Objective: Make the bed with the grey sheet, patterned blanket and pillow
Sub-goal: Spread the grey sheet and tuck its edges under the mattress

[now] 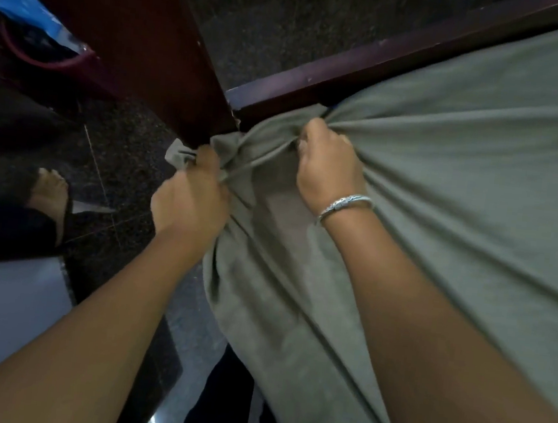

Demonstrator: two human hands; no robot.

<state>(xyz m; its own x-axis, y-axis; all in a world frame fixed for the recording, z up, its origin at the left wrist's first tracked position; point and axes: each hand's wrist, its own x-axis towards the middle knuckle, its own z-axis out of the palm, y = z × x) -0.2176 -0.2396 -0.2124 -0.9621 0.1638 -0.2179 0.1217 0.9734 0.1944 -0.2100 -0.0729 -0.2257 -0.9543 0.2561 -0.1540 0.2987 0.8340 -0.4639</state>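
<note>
Grey sheet (461, 203), hands (190, 203) (326, 170) grip crnr, folds radiating

The bed (516, 36) has a dark reddish-brown wooden frame: a side rail (371, 69) runs from the corner up toward the right and meets a broad upright board (144, 42) at the corner. The grey sheet (461, 196) lies directly on the bed and covers all of it that shows. The sheet is gathered into a tight bunch at the corner, long creases fan out from there across its surface, and its near edge hangs down over the side. Beside the bed, the floor (122, 146) is dark speckled stone tile, and a foot (49, 187) in a dark sandal stands on it at the left.
</note>
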